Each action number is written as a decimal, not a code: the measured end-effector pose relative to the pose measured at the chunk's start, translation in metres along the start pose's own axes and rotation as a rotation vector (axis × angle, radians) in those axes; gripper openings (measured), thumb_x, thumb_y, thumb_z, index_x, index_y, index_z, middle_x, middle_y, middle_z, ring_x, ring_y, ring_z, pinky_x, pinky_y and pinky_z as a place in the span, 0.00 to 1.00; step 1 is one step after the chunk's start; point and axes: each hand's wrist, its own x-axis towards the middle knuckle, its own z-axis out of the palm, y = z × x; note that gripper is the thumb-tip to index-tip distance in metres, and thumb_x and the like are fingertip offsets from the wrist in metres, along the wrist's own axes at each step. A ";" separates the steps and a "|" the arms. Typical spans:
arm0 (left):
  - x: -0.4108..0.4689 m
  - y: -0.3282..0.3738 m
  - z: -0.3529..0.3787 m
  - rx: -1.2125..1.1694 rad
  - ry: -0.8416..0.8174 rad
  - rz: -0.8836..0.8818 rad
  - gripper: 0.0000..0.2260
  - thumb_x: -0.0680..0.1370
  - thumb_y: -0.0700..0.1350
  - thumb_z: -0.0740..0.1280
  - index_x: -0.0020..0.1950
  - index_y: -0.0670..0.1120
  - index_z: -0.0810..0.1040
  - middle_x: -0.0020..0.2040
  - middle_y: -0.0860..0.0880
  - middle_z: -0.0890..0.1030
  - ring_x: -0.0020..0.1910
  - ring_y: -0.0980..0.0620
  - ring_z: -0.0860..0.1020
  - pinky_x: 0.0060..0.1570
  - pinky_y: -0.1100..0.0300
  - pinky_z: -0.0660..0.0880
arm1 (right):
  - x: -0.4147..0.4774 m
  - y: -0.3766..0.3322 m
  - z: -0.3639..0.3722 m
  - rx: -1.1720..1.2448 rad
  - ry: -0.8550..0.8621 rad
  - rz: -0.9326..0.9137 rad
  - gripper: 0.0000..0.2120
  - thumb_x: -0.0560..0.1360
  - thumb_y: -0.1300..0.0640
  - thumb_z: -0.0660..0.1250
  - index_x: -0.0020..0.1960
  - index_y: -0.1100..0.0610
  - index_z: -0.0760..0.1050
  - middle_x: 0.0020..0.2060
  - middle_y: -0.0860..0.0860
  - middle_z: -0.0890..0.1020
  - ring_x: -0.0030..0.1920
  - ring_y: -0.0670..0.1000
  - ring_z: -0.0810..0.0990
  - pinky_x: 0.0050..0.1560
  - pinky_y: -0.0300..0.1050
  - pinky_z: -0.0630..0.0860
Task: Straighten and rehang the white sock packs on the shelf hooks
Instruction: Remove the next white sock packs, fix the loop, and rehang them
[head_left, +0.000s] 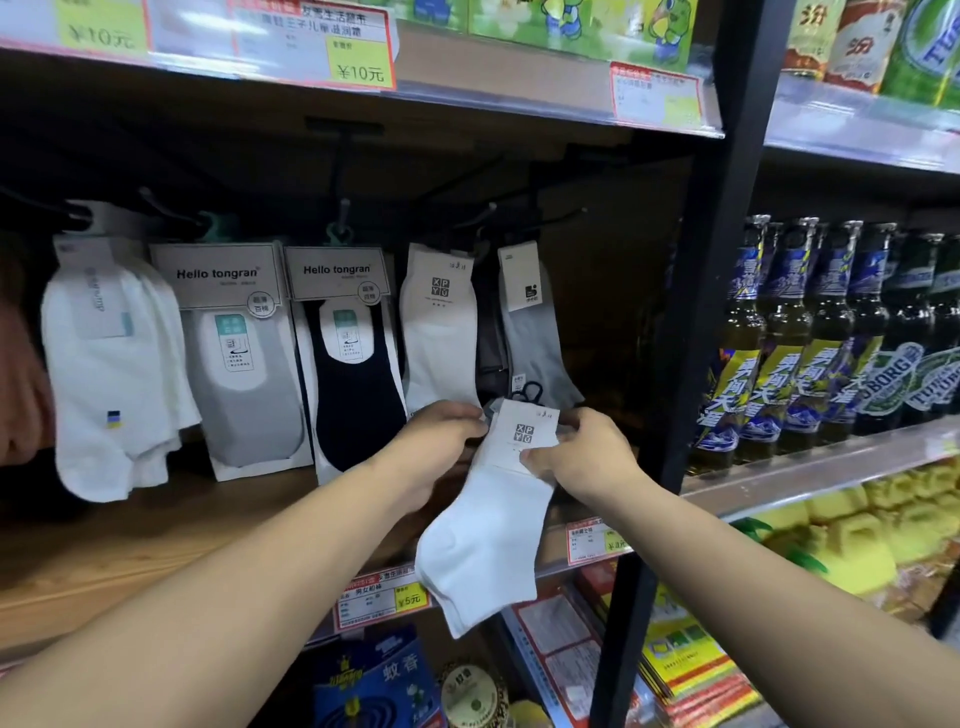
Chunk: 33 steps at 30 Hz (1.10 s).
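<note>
A white sock pack (488, 535) with a white card label hangs down between my hands, off any hook and in front of the shelf edge. My left hand (441, 436) grips the label's left side. My right hand (582, 452) pinches its right side and lower edge. Directly above, another white sock pack (439, 332) with the same label hangs from a black hook (483, 215). A pale grey sock pack (535, 332) hangs to its right. Far left hangs a bunch of white socks (111, 374).
Two "Hello tongran" packs, one grey (241, 358) and one dark blue (353, 364), hang between the white ones. A black upright post (691, 312) stands right of the socks, with beer bottles (810, 332) beyond it. Price tags (382, 597) line the wooden shelf edge.
</note>
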 end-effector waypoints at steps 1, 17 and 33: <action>0.000 -0.001 -0.002 -0.063 0.002 -0.013 0.09 0.77 0.38 0.66 0.56 0.43 0.79 0.50 0.43 0.83 0.44 0.46 0.81 0.45 0.56 0.77 | -0.001 0.001 0.000 0.033 -0.005 -0.014 0.26 0.68 0.57 0.79 0.64 0.56 0.75 0.55 0.51 0.87 0.53 0.53 0.86 0.48 0.47 0.84; -0.043 0.014 -0.038 -0.241 -0.045 0.080 0.15 0.78 0.45 0.66 0.65 0.47 0.77 0.56 0.46 0.85 0.52 0.48 0.83 0.44 0.54 0.78 | -0.037 -0.031 -0.015 0.473 -0.163 -0.225 0.16 0.76 0.64 0.72 0.62 0.55 0.75 0.56 0.52 0.86 0.52 0.51 0.86 0.39 0.37 0.83; -0.082 0.076 -0.066 -0.284 0.163 0.303 0.08 0.77 0.45 0.68 0.55 0.46 0.81 0.50 0.47 0.87 0.51 0.49 0.85 0.54 0.53 0.78 | -0.040 -0.067 -0.046 0.685 -0.174 -0.249 0.14 0.76 0.61 0.70 0.61 0.53 0.78 0.54 0.55 0.88 0.53 0.59 0.87 0.59 0.62 0.81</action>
